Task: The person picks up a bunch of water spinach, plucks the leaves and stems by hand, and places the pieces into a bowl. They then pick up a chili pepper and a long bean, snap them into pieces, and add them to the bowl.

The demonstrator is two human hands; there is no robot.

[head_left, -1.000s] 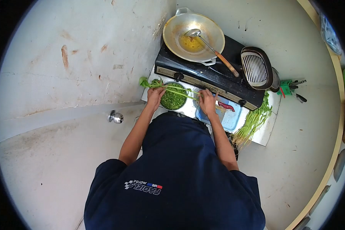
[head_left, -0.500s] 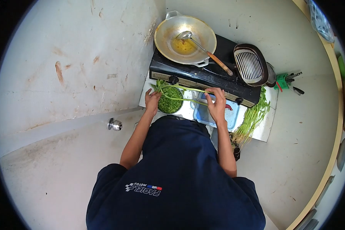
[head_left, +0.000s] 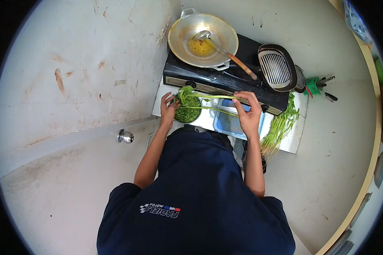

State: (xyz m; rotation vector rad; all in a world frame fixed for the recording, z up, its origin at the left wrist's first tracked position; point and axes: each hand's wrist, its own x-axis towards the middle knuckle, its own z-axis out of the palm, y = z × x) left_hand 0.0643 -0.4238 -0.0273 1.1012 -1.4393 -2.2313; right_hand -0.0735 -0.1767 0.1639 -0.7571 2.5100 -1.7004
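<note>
My right hand (head_left: 250, 114) pinches the long bare ends of green leafy stalks (head_left: 208, 96) between thumb and fingers, above a blue plastic tray (head_left: 219, 126). The stalks stretch leftward to a leafy end beside my left hand (head_left: 168, 112). Its fingers are curled at those leaves, over the left rim of a round bowl; their exact grip is hard to make out. Finely chopped greens (head_left: 188, 114) fill the bowl. A pale blade-like shape (head_left: 226, 109) lies across the tray, partly behind the stalks.
Behind the hands stands a black gas stove (head_left: 217, 80) bearing a wok (head_left: 178, 44) with oil and a wooden-handled ladle (head_left: 241, 66). A grill pan (head_left: 278, 70) sits at its right. Rooted greens (head_left: 281, 129) lie on the counter's right, near a green basket of utensils (head_left: 312, 86).
My right hand has shifted right and slightly up, drawing the stalks along. The leafy end has moved a little right, away from my left palm. A red chili in the tray is now hidden.
</note>
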